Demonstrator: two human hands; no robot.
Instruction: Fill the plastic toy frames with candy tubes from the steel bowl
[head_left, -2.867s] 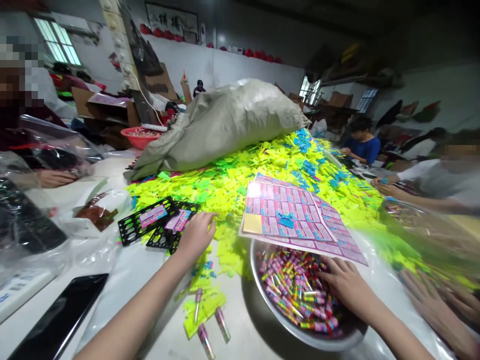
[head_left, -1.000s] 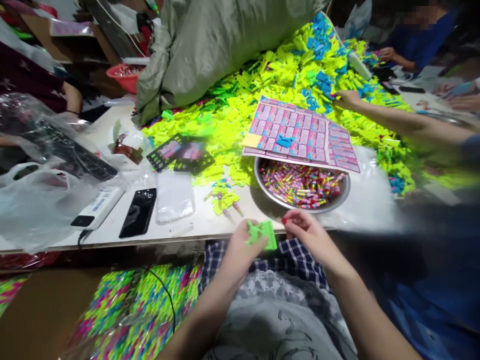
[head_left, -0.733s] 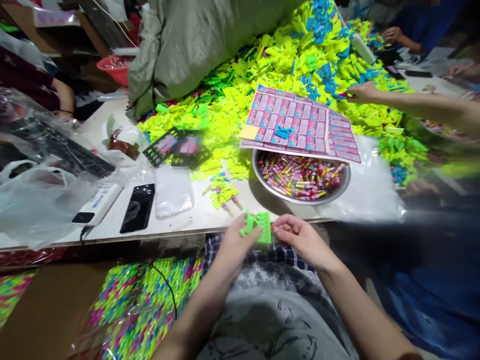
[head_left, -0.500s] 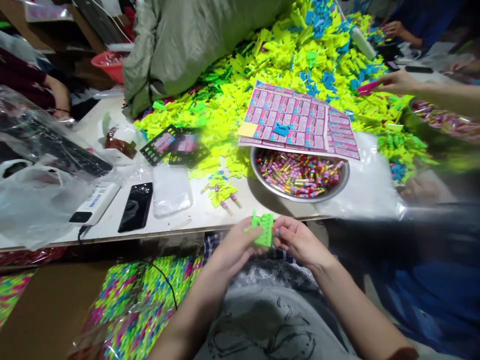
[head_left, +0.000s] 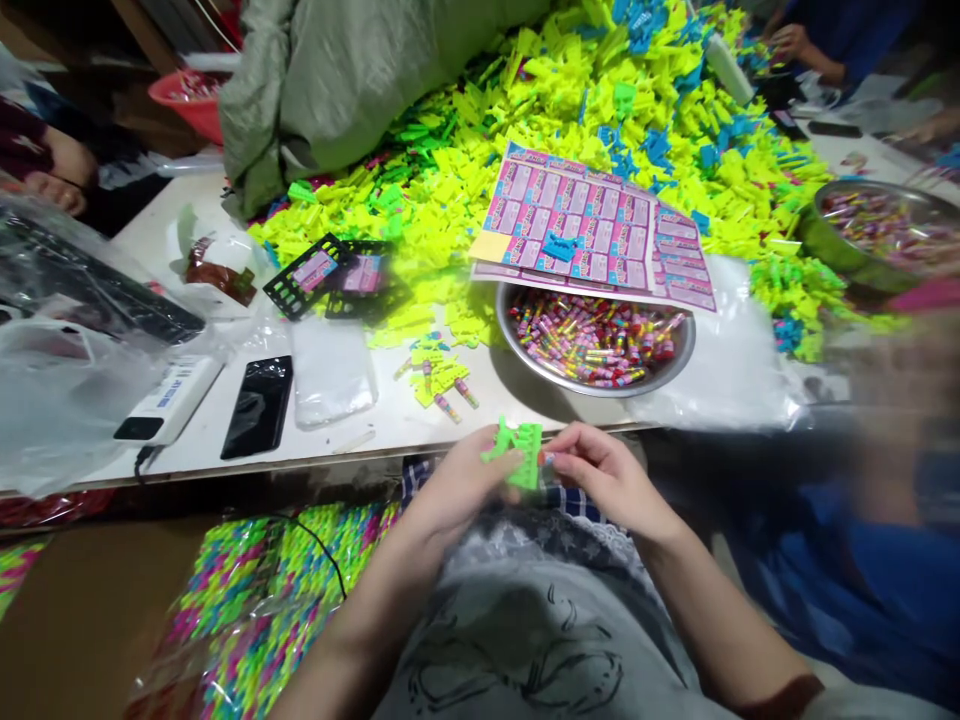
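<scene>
Just in front of the table edge, my left hand [head_left: 474,468] grips a flat bright-green plastic piece [head_left: 529,455] with a toothed pattern. The fingers of my right hand [head_left: 606,478] pinch a small labelled tube [head_left: 547,459] with a red end, right at the green piece's right edge. Whether the tube sits in the piece cannot be made out. Beyond my hands, several similar tubes [head_left: 448,407] lie among yellow plastic pieces [head_left: 429,385]. A metal bowl [head_left: 504,345] full of such tubes stands behind, partly covered by printed pink label sheets [head_left: 581,220].
A large heap of yellow plastic pieces [head_left: 555,90] fills the back, beside a grey-green sack [head_left: 322,90]. Leftward lie clear bags [head_left: 332,375], a black phone [head_left: 257,407] and a white power strip [head_left: 169,402]. At right are another bowl [head_left: 840,255] and a co-worker's blurred arm [head_left: 885,400].
The view has shifted slightly, so things on the left sit further left. The co-worker's arm at right has drawn back from the heap with a pink piece. My hands keep their hold.
</scene>
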